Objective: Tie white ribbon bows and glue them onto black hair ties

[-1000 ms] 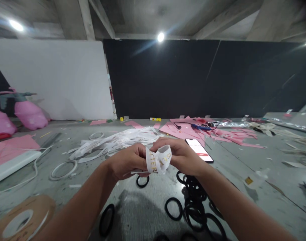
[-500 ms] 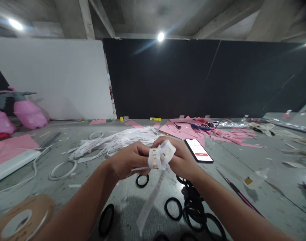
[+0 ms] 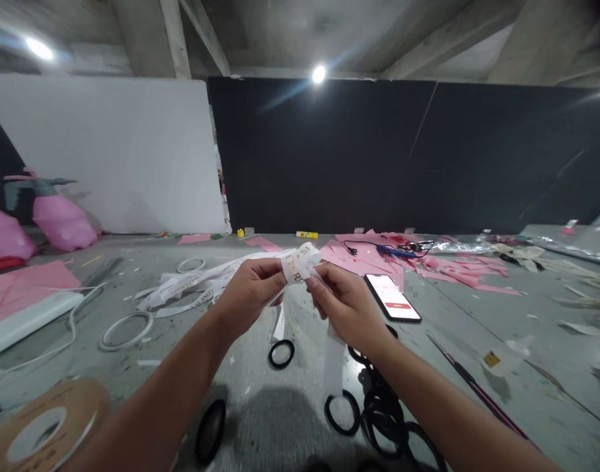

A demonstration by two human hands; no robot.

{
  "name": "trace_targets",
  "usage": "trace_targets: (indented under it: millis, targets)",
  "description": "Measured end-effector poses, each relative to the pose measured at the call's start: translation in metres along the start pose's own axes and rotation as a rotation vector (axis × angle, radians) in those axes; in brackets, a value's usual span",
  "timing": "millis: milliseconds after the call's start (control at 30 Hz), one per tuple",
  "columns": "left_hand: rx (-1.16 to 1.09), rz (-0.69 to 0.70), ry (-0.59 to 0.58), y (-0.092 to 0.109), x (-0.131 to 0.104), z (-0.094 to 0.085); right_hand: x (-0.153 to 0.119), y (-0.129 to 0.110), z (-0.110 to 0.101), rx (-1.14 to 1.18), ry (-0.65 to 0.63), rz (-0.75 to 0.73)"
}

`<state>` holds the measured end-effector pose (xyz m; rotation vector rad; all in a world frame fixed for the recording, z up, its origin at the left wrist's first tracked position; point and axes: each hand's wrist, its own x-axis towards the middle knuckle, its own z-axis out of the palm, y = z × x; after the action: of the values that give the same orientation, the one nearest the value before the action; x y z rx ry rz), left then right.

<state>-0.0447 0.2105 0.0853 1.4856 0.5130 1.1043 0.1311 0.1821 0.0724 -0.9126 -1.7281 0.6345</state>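
A white ribbon with gold lettering is looped into a bow shape between my two hands, above the table. My left hand pinches its left side between thumb and fingers. On the other side, my right hand grips the ribbon near the middle, thumb forward. One ribbon tail hangs below my right hand, and a shorter end shows under the left. Beneath, a black ring lies on the table, with a pile of black rings by my right forearm. More printed white ribbons lie behind my left hand.
A phone lies right of my hands, with pink paper scraps behind. Slim pointed tweezers rest farther right. At left are a tape roll, a white power strip and pink spray bottles. A dark panel stands behind the table.
Both hands have risen slightly and drawn apart, with the ribbon loops lifted and turned. The hanging tail has shifted right, and my right thumb now shows on the ribbon.
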Motion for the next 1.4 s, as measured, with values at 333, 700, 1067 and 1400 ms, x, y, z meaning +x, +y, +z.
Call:
trace_targets:
  millis: [333,700,1067,1400]
  targets:
    - [-0.09,-0.079,-0.062,-0.004,0.0,-0.003,0.002,-0.001,-0.005,-0.017,0.102,0.024]
    - [0.065,-0.376,-0.339,0.001,-0.007,0.005,0.004,0.003,-0.007,0.052,-0.101,-0.007]
    - [0.2,-0.157,0.033,0.006,0.003,-0.009,0.006,-0.001,-0.012,-0.074,-0.064,0.077]
    - [0.196,-0.161,0.045,-0.003,0.005,-0.005,0.004,0.002,-0.008,-0.314,0.029,-0.063]
